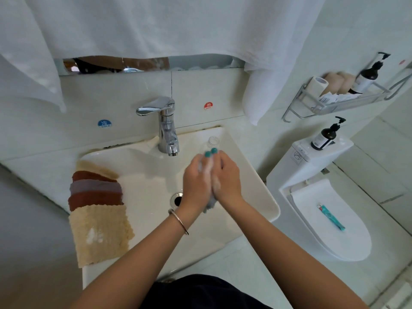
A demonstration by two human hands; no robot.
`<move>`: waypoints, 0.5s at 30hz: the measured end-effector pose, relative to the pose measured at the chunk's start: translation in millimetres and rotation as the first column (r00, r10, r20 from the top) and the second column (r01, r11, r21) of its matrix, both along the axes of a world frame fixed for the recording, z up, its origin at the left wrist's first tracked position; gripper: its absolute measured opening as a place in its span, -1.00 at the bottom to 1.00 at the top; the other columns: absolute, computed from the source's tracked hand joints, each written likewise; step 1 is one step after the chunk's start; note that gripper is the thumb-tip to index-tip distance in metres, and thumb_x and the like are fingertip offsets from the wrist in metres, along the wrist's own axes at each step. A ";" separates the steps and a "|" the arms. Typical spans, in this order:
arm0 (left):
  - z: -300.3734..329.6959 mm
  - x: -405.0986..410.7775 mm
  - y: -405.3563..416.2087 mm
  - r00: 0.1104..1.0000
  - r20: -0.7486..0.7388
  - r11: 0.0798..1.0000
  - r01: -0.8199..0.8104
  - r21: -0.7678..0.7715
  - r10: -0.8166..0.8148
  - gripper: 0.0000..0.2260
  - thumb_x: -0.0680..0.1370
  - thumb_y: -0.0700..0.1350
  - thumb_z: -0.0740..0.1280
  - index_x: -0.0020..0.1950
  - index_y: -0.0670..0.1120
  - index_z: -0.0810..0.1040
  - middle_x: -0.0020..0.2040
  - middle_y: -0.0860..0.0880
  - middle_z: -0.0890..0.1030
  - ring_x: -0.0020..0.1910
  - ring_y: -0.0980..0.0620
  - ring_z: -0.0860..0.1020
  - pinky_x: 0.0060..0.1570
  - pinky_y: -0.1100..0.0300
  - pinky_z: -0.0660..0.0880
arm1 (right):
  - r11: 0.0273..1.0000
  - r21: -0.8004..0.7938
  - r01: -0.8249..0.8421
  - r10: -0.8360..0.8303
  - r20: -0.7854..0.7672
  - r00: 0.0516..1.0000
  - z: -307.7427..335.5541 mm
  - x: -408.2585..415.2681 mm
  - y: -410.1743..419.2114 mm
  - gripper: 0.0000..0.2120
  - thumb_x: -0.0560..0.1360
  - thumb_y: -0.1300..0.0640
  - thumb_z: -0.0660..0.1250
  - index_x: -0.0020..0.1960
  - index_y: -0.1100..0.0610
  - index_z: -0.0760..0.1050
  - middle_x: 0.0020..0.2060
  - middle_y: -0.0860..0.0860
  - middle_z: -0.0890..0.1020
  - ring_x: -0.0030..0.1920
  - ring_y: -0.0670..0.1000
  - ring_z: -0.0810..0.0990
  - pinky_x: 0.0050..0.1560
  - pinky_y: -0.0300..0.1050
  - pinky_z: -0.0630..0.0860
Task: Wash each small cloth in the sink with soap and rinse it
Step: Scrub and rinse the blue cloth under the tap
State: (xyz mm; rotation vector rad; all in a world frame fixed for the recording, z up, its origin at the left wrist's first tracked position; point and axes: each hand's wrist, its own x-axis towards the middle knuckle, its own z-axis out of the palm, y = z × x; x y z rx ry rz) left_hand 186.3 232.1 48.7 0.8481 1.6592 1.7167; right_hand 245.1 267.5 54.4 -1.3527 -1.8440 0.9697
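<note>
A: Entry, at the basin. Left hand (pixel 197 179) and right hand (pixel 227 178) are pressed palm to palm over the sink (pixel 263 192), with a small grey cloth (pixel 210 205) sandwiched between them. Lather shows white along the seam of the palms; the cloth's tail hangs out below the wrists.

B: Grip state?

A: Both hands clamp the cloth flat between them, fingers mostly straight and pointing to the far side. It is a pressed hold, not a fist.

B: Water?

A: No stream visible from the tap (pixel 167 130). So I judge this is the soaping rub; the rinse is not yet done.

B: Risks?

A: Three noted. One: soapy palms are slick, and the hanging tail sits just right of the open drain (pixel 177 199); a slip could drop the cloth onto it. Two: a clear bottle (pixel 211 144), uncapped, stands on the far rim just beyond the fingertips; a long forward stroke could knock it over. Three: suds could flick left onto the stack of cloths (pixel 98 210) draped on the sink's left edge; white foam already sits on the near beige one.

B: The rest of the stack?

A: Beige, brown and grey layers, well apart from the hands.
</note>
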 end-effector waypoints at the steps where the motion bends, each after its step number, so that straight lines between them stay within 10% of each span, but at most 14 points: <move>1: -2.9 5.0 -1.1 0.999 -0.027 1.000 0.025 -0.014 -0.025 -0.69 0.66 0.00 0.19 -0.24 -0.12 0.43 -0.36 -0.01 0.51 -0.38 0.15 0.45 -0.32 0.25 0.39 | 0.997 -0.066 0.049 -0.051 -0.037 0.998 -0.9 -0.3 4.2 -0.62 0.65 0.00 0.11 -0.34 0.04 0.25 -0.46 -0.05 0.40 -0.41 -0.02 0.36 -0.32 0.00 0.33; 15: 9.6 -11.9 2.3 0.988 0.149 1.000 -0.027 -0.001 0.027 -0.66 0.67 0.01 0.16 -0.26 -0.10 0.39 -0.40 0.00 0.43 -0.41 0.08 0.40 -0.31 0.16 0.38 | 0.962 0.193 -0.191 0.156 0.182 0.971 -6.0 1.2 -1.2 -0.65 0.56 -0.21 -0.03 -0.21 0.03 0.23 -0.48 -0.02 0.39 -0.40 0.13 0.44 -0.34 0.03 0.37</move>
